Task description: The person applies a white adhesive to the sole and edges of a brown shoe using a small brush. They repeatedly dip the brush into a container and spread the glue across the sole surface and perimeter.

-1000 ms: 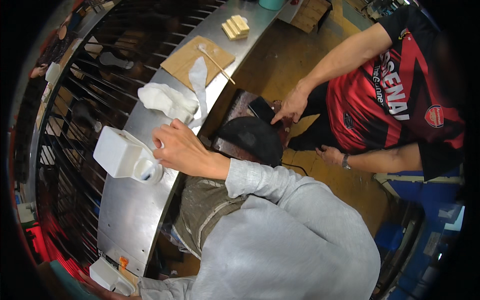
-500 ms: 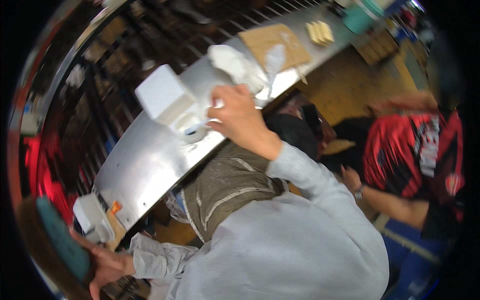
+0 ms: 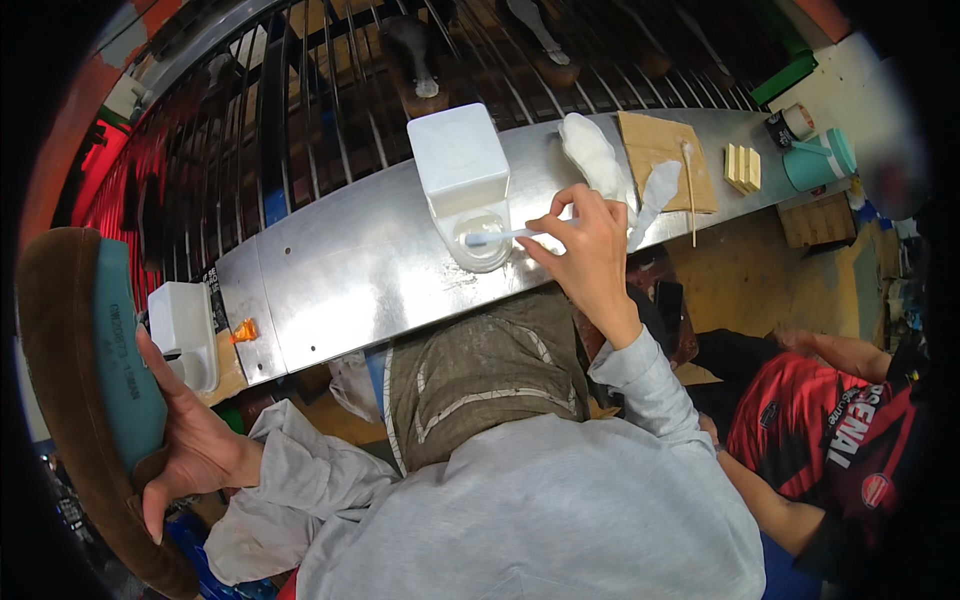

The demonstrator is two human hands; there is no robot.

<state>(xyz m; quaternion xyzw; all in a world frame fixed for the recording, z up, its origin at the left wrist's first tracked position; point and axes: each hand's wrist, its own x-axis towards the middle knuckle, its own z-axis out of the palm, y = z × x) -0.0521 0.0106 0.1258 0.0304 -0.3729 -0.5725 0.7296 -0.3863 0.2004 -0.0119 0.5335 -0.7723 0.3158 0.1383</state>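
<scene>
My left hand (image 3: pixel 205 440) grips a brown suede shoe upper (image 3: pixel 62 350) at the far left. It is fitted over a teal shoe last (image 3: pixel 128 370), and part of my fingers is hidden behind it. Over the metal bench, my right hand (image 3: pixel 588 255) pinches the handle of a thin, pale brush (image 3: pixel 515 236). The brush head rests in the round cup (image 3: pixel 482 243) at the front of a white plastic dispenser (image 3: pixel 460 150). What the cup contains is hard to make out. A crumpled white cloth (image 3: pixel 590 155) lies just beyond my right hand.
The metal bench (image 3: pixel 350 270) runs across, with a dark rack (image 3: pixel 330 110) behind. To the right are brown cardboard (image 3: pixel 655 150), a thin stick (image 3: pixel 690 200), pale blocks (image 3: pixel 742 168) and a teal cup (image 3: pixel 820 160). Another white dispenser (image 3: pixel 185 320) stands left. A person in red (image 3: pixel 800 420) sits right.
The view has swung round and become sharper. The brush now shows clearly, its head in the dispenser cup under my right hand. My left hand still has the shoe upper.
</scene>
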